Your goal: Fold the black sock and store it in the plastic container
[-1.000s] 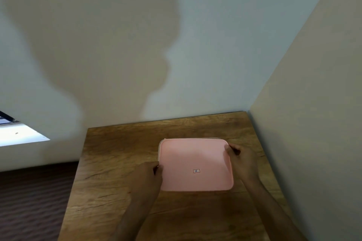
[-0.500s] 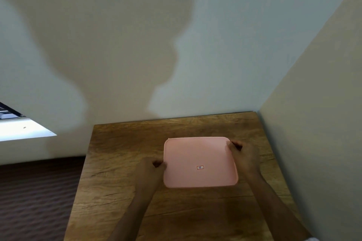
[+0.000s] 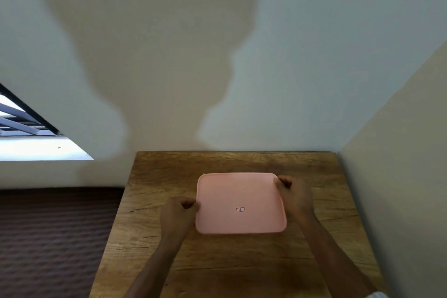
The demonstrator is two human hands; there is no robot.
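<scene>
A pink plastic container lid (image 3: 239, 201) with a small red-framed sticker lies flat in the middle of the wooden table (image 3: 169, 176), covering the container beneath it. My left hand (image 3: 177, 215) is curled against the lid's left edge, fingers closed on the rim. The lid's far right corner and right edge are pinched by my right hand (image 3: 295, 195). No black sock shows; the container's inside is hidden by the lid.
The table stands in a corner: a white wall (image 3: 217, 80) behind it and a beige wall (image 3: 399, 176) close on the right. A dark ribbed floor (image 3: 48, 237) lies left of the table, with a window (image 3: 24, 133) above it.
The view has tilted a little, shifting the table in frame. My left hand's fingers have curled tighter on the lid's left edge; my right hand stays at the far right corner.
</scene>
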